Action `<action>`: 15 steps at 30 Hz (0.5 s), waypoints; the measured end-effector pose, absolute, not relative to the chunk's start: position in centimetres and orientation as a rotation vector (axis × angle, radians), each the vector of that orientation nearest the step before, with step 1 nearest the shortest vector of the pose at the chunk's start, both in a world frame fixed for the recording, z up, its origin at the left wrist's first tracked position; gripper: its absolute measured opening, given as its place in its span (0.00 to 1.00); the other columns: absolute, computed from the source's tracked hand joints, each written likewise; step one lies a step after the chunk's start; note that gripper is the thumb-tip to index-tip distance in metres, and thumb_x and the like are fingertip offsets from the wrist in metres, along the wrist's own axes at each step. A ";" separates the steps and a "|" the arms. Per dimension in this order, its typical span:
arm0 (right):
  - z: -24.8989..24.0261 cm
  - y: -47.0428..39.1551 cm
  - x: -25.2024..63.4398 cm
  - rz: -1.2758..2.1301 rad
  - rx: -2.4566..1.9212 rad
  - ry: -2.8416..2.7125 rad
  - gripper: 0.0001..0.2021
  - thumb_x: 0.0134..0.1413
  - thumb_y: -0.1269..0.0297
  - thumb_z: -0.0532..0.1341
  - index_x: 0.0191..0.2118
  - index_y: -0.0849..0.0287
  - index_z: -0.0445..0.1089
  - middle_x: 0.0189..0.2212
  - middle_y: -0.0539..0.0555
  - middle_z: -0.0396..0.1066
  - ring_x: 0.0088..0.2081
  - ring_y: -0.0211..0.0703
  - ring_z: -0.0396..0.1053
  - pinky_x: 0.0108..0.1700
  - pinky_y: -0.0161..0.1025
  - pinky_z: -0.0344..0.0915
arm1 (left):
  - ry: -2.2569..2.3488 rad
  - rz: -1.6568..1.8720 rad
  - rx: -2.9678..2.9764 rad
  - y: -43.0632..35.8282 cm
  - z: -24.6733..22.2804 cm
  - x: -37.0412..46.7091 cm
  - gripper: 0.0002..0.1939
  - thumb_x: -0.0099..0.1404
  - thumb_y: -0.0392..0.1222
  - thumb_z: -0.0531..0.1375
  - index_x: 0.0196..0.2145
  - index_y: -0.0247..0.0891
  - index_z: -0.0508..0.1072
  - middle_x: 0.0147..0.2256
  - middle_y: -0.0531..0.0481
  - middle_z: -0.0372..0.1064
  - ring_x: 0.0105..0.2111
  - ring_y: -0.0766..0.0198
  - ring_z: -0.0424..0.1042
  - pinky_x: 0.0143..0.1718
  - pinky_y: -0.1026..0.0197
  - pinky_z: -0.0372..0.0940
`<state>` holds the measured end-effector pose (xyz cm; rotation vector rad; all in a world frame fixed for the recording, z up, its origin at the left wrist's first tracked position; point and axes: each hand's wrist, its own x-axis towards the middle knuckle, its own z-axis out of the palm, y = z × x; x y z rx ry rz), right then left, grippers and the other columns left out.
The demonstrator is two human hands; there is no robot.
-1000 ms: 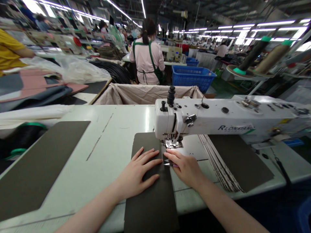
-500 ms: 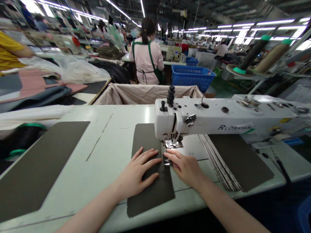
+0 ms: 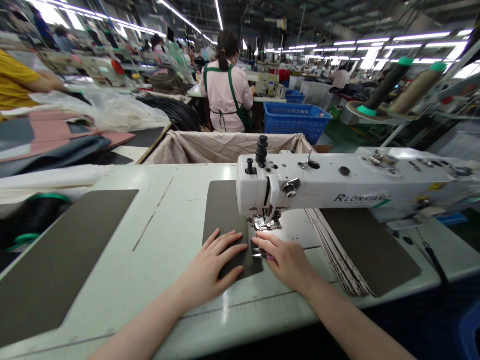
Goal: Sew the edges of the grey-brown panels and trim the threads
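Observation:
A dark grey-brown panel lies partly beneath the presser foot of a white sewing machine. My left hand rests flat on the panel with its fingers spread. Close to the foot, my right hand has its fingertips at the panel's right edge and its fingers curled around small scissors, whose blades point left toward my left hand. The handle is mostly hidden by the fingers.
Another dark panel lies at the left of the table. Stacked panels lie right of the needle. Beyond the table are a cloth-lined bin, a blue basket and a person in a green apron.
The panel has slid away from me under the foot, so less of it shows on the near side. Both hands have stayed in nearly the same place.

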<state>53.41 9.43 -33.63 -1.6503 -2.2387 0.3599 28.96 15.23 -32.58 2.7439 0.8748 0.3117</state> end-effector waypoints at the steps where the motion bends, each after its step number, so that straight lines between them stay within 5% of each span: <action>1: -33.7 9.4 53.4 0.361 -1.648 -2.239 0.28 0.57 0.74 0.54 0.62 0.46 0.60 0.63 0.46 0.59 0.56 0.43 0.66 0.56 0.42 0.64 | 0.879 0.311 2.743 15.2 -32.6 29.0 0.22 0.70 0.48 0.53 0.60 0.48 0.63 0.64 0.49 0.56 0.64 0.53 0.53 0.66 0.38 0.41; 15: -33.9 9.5 53.4 0.360 -1.619 -2.236 0.30 0.55 0.75 0.54 0.62 0.45 0.59 0.63 0.45 0.58 0.57 0.42 0.65 0.57 0.42 0.63 | 0.930 0.352 2.714 15.3 -33.0 29.0 0.21 0.71 0.49 0.52 0.60 0.48 0.63 0.63 0.50 0.58 0.64 0.55 0.55 0.67 0.40 0.42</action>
